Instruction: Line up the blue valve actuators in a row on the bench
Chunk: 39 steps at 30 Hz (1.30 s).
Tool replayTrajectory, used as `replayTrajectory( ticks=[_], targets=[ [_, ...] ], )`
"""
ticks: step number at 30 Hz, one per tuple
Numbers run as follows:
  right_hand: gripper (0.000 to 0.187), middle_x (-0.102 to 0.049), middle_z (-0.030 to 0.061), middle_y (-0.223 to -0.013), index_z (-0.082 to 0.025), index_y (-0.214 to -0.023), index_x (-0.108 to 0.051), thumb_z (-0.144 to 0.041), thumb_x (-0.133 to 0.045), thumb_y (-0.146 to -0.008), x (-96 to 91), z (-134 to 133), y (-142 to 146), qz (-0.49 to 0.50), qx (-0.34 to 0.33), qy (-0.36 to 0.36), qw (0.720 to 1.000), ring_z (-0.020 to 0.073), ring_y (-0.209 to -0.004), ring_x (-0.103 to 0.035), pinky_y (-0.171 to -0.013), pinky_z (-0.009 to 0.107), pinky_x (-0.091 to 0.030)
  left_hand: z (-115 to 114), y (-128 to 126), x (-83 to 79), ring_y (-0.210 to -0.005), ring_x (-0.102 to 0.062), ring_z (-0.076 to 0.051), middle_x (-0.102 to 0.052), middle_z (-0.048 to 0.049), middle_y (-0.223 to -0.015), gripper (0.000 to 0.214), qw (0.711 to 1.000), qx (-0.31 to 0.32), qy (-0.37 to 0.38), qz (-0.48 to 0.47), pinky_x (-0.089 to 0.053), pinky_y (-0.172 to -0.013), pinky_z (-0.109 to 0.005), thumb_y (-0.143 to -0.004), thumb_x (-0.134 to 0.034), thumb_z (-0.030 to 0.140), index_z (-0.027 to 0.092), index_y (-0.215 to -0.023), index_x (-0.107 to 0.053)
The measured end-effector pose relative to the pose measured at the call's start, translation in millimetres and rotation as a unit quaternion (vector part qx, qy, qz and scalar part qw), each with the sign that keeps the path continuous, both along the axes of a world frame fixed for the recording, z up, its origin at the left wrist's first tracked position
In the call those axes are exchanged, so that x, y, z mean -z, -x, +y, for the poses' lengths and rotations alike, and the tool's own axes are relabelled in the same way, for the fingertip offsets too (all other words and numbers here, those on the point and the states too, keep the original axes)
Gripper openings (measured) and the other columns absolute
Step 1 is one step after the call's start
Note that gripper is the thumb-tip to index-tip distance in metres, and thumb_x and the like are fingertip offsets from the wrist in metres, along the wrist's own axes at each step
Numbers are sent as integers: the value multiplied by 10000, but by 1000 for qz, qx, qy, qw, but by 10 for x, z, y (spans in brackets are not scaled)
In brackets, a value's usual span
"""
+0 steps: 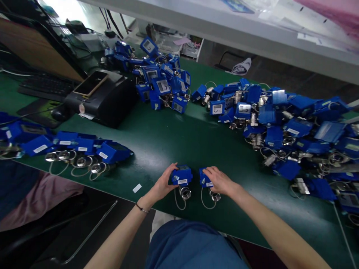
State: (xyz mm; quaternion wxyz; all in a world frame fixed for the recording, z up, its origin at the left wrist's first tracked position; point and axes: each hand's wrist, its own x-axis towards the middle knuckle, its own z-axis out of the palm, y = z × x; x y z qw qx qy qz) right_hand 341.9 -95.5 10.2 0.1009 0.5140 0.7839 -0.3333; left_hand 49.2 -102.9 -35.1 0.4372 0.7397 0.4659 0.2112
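Near the table's front edge, my left hand (166, 182) grips the left side of a blue meter (183, 176) that has a white label, a metal pipe fitting and a looped grey cable. To its right, my right hand (218, 180) is closed on a second blue meter (204, 177) of the same kind, covering part of it. Both meters rest on the green tabletop with their fittings toward me, a narrow gap between them. A small white label (137, 188) lies on the table left of my left hand.
Blue meters are heaped at the right (275, 123) and at the back (164, 82). A row of meters (84, 144) lines the left front edge. A black box (103, 101) carries a phone (91, 83) near a monitor (36, 48) and keyboard (46, 86). A shelf (224, 33) overhangs the back.
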Motion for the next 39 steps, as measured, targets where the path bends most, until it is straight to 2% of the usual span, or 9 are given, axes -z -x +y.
replayTrajectory(
  ticks=[3, 6, 10, 12, 15, 21, 27, 33, 39],
  targets=[
    [818, -391, 99, -1398, -221, -1366, -378, -220, -736, -631, -53, 52, -59, 77, 26, 56, 995, 291, -1309, -319, -1074, 453, -303, -17, 79, 13, -1351, -303, -238, -309, -107, -1456, 668, 1000, -13, 27, -10, -276, -1116, -481, -754, -642, 244, 248, -1339, -321],
    [788, -409, 119, -1373, -216, -1358, -376, -529, -676, -700, -83, 85, -202, 141, 189, 151, 960, 275, -1212, -449, -989, 422, -410, -14, 138, -52, -1318, -352, -264, -332, -104, -1447, 810, 989, -65, 130, -32, -340, -1081, -455, -700, -707, 383, 259, -1387, -296],
    [826, -536, 189, -1224, -147, -1296, -405, -761, -431, -744, -13, 68, -316, 129, 416, 271, 859, 262, -993, -607, -791, 409, -521, 89, 135, -110, -944, -638, -276, -570, -184, -1161, 793, 884, -231, 403, -47, -564, -758, -395, -754, -445, 719, 130, -1283, -404],
    [836, -623, 187, -1031, -99, -1186, -482, -797, -381, -736, 57, 57, -310, 138, 453, 377, 796, 226, -812, -653, -693, 366, -541, 165, 104, -101, -753, -669, -267, -627, -186, -956, 831, 849, -247, 466, -40, -577, -641, -392, -731, -356, 789, 88, -1166, -449],
    [708, -634, 114, -846, -102, -1094, -504, -726, -446, -766, 164, 67, -244, 187, 504, 481, 693, 151, -673, -641, -605, 257, -536, 263, 33, -70, -761, -671, -244, -639, -142, -896, 679, 805, -237, 540, -68, -577, -690, -387, -734, -432, 737, 150, -1076, -438],
    [595, -598, 91, -872, -143, -1131, -414, -618, -512, -786, 283, 128, 4, 219, 539, 490, 650, 137, -672, -641, -527, 212, -543, 410, -158, -9, -914, -644, -223, -618, -85, -996, 423, 773, -201, 592, -111, -554, -756, -415, -766, -490, 580, 236, -1002, -421],
    [574, -607, 85, -954, -174, -1202, -385, -531, -576, -795, 172, -60, 42, 302, 519, 474, 644, 154, -794, -659, -632, 242, -570, 261, -169, -156, -1024, -610, -229, -569, -140, -1157, 454, 781, -169, 580, -157, -549, -830, -400, -772, -523, 493, 194, -1093, -404],
    [932, -590, 93, -1174, -281, -1409, -175, -345, -749, -677, -74, -697, -61, 406, 398, 324, 756, 237, -987, -631, -811, 410, -547, -390, -23, -562, -1190, -506, -262, -453, -134, -1353, 850, 831, -112, 485, -246, -462, -989, -408, -628, -676, 277, 210, -1352, -236],
    [861, -478, 60, -1345, -317, -1387, -284, -210, -734, -660, -523, -934, -52, 382, 299, 215, 848, 225, -1148, -540, -1004, 413, -426, -772, -17, -815, -1201, -479, -231, -311, -78, -1454, 819, 912, -83, 328, -233, -450, -982, -363, -664, -642, 149, 303, -1338, -203]
  ],
)
